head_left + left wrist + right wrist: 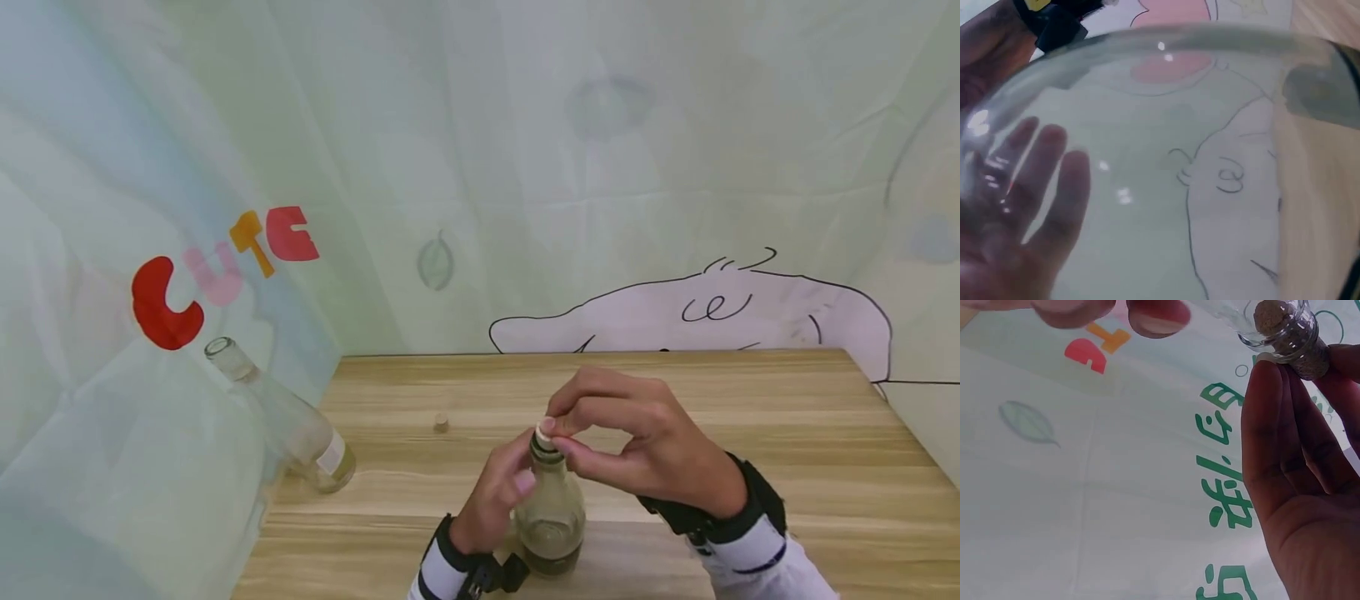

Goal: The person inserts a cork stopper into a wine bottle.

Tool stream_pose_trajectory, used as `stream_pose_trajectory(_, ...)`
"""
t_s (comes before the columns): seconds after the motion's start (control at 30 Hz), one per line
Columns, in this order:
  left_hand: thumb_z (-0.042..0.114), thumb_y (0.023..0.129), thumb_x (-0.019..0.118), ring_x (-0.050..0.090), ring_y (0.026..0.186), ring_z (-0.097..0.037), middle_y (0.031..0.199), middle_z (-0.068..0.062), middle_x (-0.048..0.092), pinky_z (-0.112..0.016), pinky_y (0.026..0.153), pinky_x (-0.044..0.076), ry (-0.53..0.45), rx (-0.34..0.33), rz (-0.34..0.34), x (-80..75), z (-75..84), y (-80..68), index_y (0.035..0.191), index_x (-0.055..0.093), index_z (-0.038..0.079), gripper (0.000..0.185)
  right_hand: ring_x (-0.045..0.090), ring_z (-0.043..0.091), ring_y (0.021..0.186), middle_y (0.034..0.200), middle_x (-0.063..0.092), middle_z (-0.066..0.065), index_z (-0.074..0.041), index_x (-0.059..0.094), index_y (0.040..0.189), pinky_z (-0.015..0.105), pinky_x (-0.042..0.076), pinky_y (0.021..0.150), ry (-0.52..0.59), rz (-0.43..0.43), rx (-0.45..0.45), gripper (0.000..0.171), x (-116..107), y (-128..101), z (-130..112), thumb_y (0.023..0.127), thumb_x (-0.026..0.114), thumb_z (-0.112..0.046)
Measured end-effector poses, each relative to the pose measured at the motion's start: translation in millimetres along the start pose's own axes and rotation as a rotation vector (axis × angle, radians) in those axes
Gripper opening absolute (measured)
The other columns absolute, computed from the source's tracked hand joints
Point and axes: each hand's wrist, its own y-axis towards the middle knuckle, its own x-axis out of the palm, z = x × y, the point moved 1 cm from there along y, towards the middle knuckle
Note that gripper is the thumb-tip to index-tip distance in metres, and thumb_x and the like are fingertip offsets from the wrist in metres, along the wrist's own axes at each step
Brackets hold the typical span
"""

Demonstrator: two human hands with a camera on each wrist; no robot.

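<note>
A clear glass bottle [552, 510] stands upright near the table's front edge. My left hand [517, 475] grips it around the shoulder and neck; in the left wrist view its fingers [1041, 181] show blurred through the bottle's glass [1166, 112]. My right hand [553, 435] is curled over the top and pinches a cork [543, 434] at the bottle's mouth. In the right wrist view the cork [1274, 317] sits inside the neck, with the thumb [1271, 425] against the rim.
A second, uncorked bottle [288, 417] lies tilted at the table's left edge, its neck against the printed cloth backdrop [225, 258]. A small loose cork [441, 423] lies on the wooden table [787, 433] behind my hands.
</note>
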Motion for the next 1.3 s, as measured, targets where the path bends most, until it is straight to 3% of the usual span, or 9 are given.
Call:
stream_pose_trajectory(0.07,0.024,0.102,0.05,0.061,0.105,-0.022,0.112,-0.015,0.065,-0.042,0.094,0.05,0.034,0.0,-0.031,3.1,0.0,0.6,0.126,0.055,-0.003,0.036,0.063,0.015,0.082,0.096,0.065,0.005,-0.008,0.069,0.094,0.024,0.054,0.069,0.016,-0.01,0.02,0.003,0.9,-2.2,1.8,0.093,0.068,-0.005)
stream_pose_trajectory(0.17,0.014,0.094,0.066,0.064,0.098,-0.022,0.104,-0.008,0.067,-0.04,0.09,0.052,0.035,-0.061,-0.033,8.7,1.0,1.8,0.122,0.058,0.004,0.031,0.064,0.019,0.085,0.101,0.066,0.007,-0.003,0.066,0.105,0.029,0.055,0.074,0.085,0.01,0.101,0.011,3.1,-7.6,3.4,0.095,0.068,-0.007)
stream_pose_trajectory(0.3,0.015,0.09,0.072,0.066,0.09,-0.021,0.099,-0.003,0.069,-0.035,0.081,0.055,0.089,-0.166,-0.024,9.6,-0.2,-0.2,0.111,0.064,0.008,0.024,0.064,0.029,0.097,0.114,0.063,0.016,0.004,0.054,0.127,0.037,0.054,0.084,0.275,0.069,0.313,0.025,9.3,-17.2,5.7,0.104,0.051,-0.006)
stream_pose_trajectory(0.4,0.02,0.088,0.075,0.066,0.089,-0.018,0.101,0.001,0.069,-0.032,0.079,0.055,0.148,-0.208,-0.044,8.5,-5.1,-3.2,0.108,0.065,0.012,0.023,0.06,0.035,0.107,0.12,0.06,0.022,0.004,0.048,0.136,0.04,0.046,0.098,0.503,0.073,0.501,0.034,19.1,-23.6,8.4,0.107,0.032,-0.006)
stream_pose_trajectory(0.5,0.017,0.083,0.078,0.063,0.103,-0.018,0.115,-0.001,0.066,-0.034,0.089,0.052,0.169,-0.182,-0.041,7.4,-10.0,-5.3,0.127,0.057,0.013,0.049,0.057,0.033,0.111,0.117,0.06,0.023,0.002,0.05,0.134,0.042,0.045,0.095,0.734,0.036,0.653,0.043,33.2,-28.2,9.8,0.108,0.021,-0.017)
stream_pose_trajectory(0.63,0.006,0.077,0.08,0.056,0.118,-0.024,0.132,-0.008,0.056,-0.041,0.1,0.046,0.154,-0.121,-0.025,7.1,-14.3,-7.0,0.143,0.041,0.011,0.077,0.061,0.026,0.091,0.094,0.063,0.018,0.006,0.057,0.112,0.04,0.049,0.079,0.894,0.027,0.706,0.055,49.3,-31.2,10.2,0.107,0.016,-0.03)
stream_pose_trajectory(0.73,0.004,0.077,0.078,0.058,0.111,-0.019,0.126,-0.007,0.059,-0.04,0.094,0.051,0.18,-0.127,-0.031,7.2,-15.9,-9.4,0.135,0.047,0.008,0.066,0.057,0.024,0.07,0.074,0.056,0.016,0.006,0.055,0.093,0.039,0.051,0.069,0.895,0.063,0.697,0.054,56.8,-30.2,10.5,0.105,0.017,-0.03)
stream_pose_trajectory(0.87,0.005,0.079,0.077,0.061,0.101,-0.014,0.115,-0.004,0.064,-0.036,0.086,0.054,0.196,-0.162,-0.029,7.8,-16.9,-12.5,0.124,0.055,0.008,0.05,0.05,0.023,0.058,0.063,0.047,0.018,0.003,0.052,0.081,0.034,0.049,0.057,0.812,0.113,0.719,0.042,62.2,-27.9,8.9,0.101,0.025,-0.021)
stream_pose_trajectory(1.3,-0.001,0.074,0.077,0.061,0.089,-0.009,0.099,-0.004,0.067,-0.03,0.076,0.056,0.219,-0.126,0.011,9.1,-18.9,-13.5,0.111,0.062,0.006,0.041,0.045,0.026,0.047,0.057,0.044,0.013,-0.004,0.051,0.073,0.036,0.043,0.045,0.582,0.193,0.648,0.036,68.9,-22.6,4.8,0.097,0.025,-0.008)
